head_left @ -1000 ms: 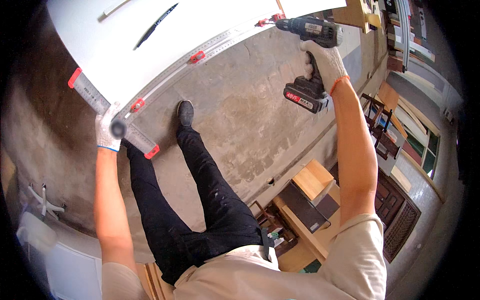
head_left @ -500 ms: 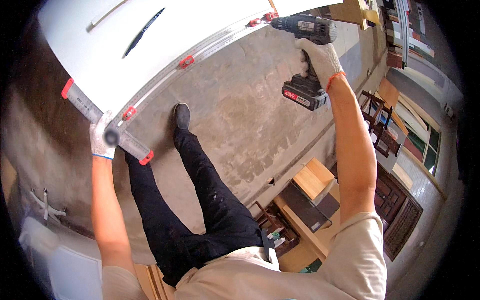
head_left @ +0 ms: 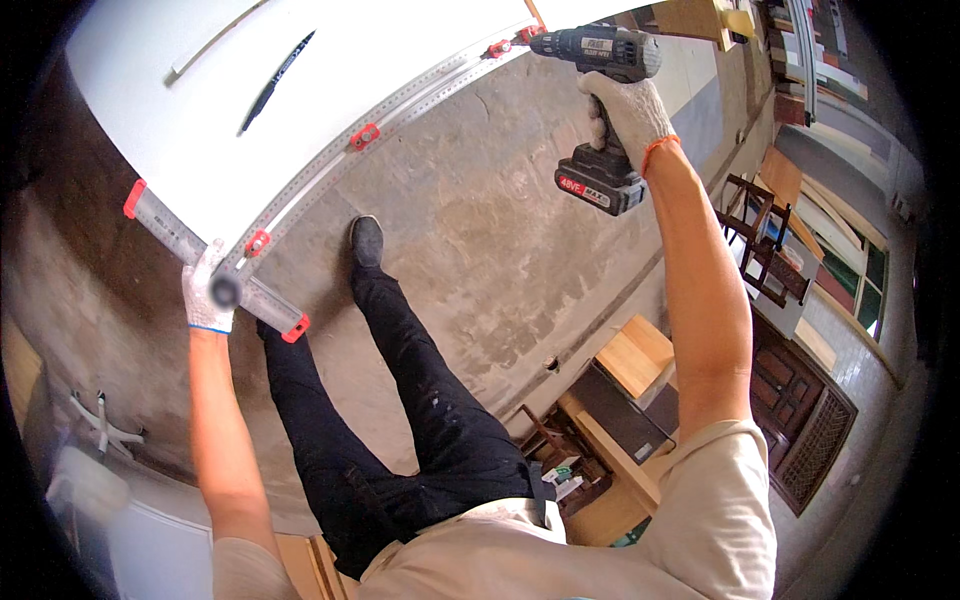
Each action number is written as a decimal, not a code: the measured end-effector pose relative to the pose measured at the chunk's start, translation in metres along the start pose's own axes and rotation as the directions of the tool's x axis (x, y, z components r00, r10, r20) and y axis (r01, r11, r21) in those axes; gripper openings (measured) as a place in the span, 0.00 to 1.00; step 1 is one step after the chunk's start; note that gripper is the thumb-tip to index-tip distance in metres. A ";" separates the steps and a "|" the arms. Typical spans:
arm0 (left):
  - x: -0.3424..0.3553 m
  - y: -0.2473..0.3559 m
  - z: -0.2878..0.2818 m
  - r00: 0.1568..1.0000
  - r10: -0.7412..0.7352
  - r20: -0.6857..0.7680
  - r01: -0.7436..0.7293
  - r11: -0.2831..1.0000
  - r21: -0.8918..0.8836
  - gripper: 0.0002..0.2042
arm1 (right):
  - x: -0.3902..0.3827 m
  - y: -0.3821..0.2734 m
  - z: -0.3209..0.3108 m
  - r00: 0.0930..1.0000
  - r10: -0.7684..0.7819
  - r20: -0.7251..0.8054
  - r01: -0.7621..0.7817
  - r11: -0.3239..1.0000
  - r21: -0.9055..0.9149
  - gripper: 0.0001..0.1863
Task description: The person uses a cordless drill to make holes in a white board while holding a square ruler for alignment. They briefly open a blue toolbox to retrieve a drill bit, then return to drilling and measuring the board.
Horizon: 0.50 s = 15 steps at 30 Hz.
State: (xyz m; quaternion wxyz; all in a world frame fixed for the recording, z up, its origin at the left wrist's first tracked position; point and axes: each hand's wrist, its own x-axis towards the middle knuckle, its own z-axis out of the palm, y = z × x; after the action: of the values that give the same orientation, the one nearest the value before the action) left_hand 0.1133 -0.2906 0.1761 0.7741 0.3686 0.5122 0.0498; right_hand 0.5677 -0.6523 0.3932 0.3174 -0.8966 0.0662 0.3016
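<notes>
My left hand, in a white knit glove, grips a T-square-like metal ruler where its long blade meets the short crosspiece. The blade lies along the near edge of a white board and carries red sliding stops. My right hand, gloved too, is wrapped round the handle of a black cordless drill with a battery pack below. The drill's front points left, at the red pieces by the blade's far end. Whether its bit touches anything I cannot tell.
A black marker pen and a thin pale strip lie on the board. Below stretches a stained concrete floor. To the right are wooden boxes, dark wooden frames and leaning boards. A white chair base stands lower left.
The whole view has shifted a little, with the board, pen and drill appearing slightly further left. Both hands keep their grips, and the drill stays at the ruler's far end.
</notes>
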 end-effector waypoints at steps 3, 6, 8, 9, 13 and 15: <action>0.000 0.000 0.001 0.999 0.000 -0.041 0.000 1.000 -0.001 0.11 | 0.002 0.001 0.000 1.000 0.000 0.013 0.000 1.000 -0.010 0.13; -0.001 0.001 0.005 0.999 0.010 -0.037 -0.011 1.000 -0.019 0.11 | 0.004 0.002 -0.001 1.000 0.000 0.024 0.001 1.000 -0.016 0.13; -0.003 0.003 0.008 1.000 0.003 -0.014 -0.004 0.999 -0.039 0.11 | 0.007 0.004 -0.001 1.000 0.000 0.025 0.000 1.000 -0.007 0.13; -0.004 0.003 0.009 1.000 0.003 -0.013 -0.004 0.999 -0.042 0.12 | 0.010 0.005 -0.001 1.000 0.000 0.021 0.000 1.000 0.004 0.13; -0.006 0.005 0.013 1.000 0.002 -0.012 -0.003 0.999 -0.049 0.13 | 0.017 0.007 0.001 1.000 0.006 0.012 -0.006 1.000 -0.028 0.14; -0.006 0.005 0.012 0.999 0.025 -0.024 -0.026 0.999 -0.048 0.14 | 0.018 0.007 0.001 1.000 0.001 0.018 0.000 1.000 -0.022 0.14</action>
State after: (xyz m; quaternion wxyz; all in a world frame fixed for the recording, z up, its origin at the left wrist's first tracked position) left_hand 0.1221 -0.2963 0.1861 0.7761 0.3556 0.5152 0.0762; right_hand 0.5793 -0.6560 0.3779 0.3083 -0.8972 0.0603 0.3106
